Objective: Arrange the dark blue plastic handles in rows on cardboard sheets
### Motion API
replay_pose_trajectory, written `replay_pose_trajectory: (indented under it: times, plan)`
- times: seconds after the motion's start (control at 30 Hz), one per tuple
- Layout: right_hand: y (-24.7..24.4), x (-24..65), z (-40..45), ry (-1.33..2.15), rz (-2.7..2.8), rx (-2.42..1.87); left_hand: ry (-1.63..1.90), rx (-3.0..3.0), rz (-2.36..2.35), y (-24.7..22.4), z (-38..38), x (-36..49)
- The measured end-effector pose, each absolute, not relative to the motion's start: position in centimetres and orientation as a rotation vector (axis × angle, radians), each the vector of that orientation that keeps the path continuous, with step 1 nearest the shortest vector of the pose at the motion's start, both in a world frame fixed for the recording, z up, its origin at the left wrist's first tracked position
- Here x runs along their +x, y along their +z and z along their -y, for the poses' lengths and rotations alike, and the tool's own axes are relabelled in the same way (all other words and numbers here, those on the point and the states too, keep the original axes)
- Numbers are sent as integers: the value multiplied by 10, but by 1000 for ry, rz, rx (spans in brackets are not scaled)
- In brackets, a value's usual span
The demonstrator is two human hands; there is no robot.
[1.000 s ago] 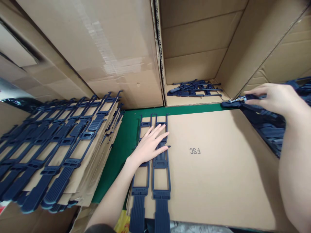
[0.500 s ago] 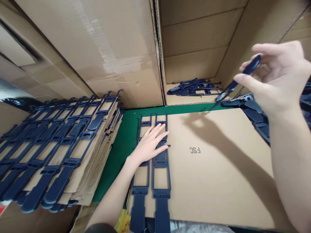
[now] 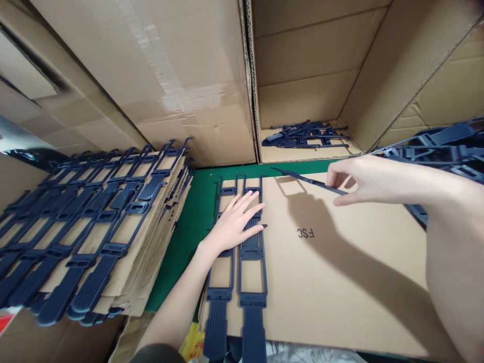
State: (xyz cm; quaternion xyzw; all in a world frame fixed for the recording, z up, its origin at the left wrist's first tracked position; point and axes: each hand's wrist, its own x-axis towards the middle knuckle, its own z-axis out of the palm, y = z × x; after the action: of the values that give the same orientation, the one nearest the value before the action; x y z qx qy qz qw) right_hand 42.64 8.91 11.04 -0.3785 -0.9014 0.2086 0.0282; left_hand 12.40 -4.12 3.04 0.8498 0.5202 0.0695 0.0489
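Observation:
My left hand [image 3: 234, 222] lies flat with its fingers spread over two long dark blue plastic frames [image 3: 252, 275]. Both frames, with ribbed lower ends, rest side by side on a cardboard sheet [image 3: 340, 282] marked FSC. Above the sheet, the thumb and fingers of my right hand [image 3: 355, 179] pinch another dark blue plastic frame [image 3: 308, 180], seen nearly edge-on. Its far end points left and is raised off the cardboard. A shadow of hand and frame falls on the sheet.
At left stands a stack of cardboard sheets [image 3: 139, 272] layered with similar frames [image 3: 109, 252]. An open carton [image 3: 302, 106] at the back holds a few more frames [image 3: 306, 135]. Another pile of frames [image 3: 446, 146] lies at right. Green table surface [image 3: 200, 201] shows between.
My right hand has come down and left, turning the plastic frame from a steep tilt to nearly level over the sheet. My left hand stays put.

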Motion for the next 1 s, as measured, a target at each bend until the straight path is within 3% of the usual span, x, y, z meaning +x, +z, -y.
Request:
replay_pose_trajectory:
  times: [0.13,0.23,0.33,0.53,0.73,1.0]
  plan:
    - [110,417,-80,957,2934,-1151,216,2582,-1582,31,42,125]
    - [105,408,-82,1002,2877,-1148,226,2579,-1581,31,41,125]
    - [88,393,-92,813,2811,-1136,236,2578,-1578,31,41,125]
    - [45,355,-90,78,2671,-1193,217,2585,-1580,31,41,124]
    - [32,343,-83,140,2694,-1303,240,2575,-1573,31,41,125]
    - [53,350,-84,249,2357,-1142,254,2564,-1574,33,42,125]
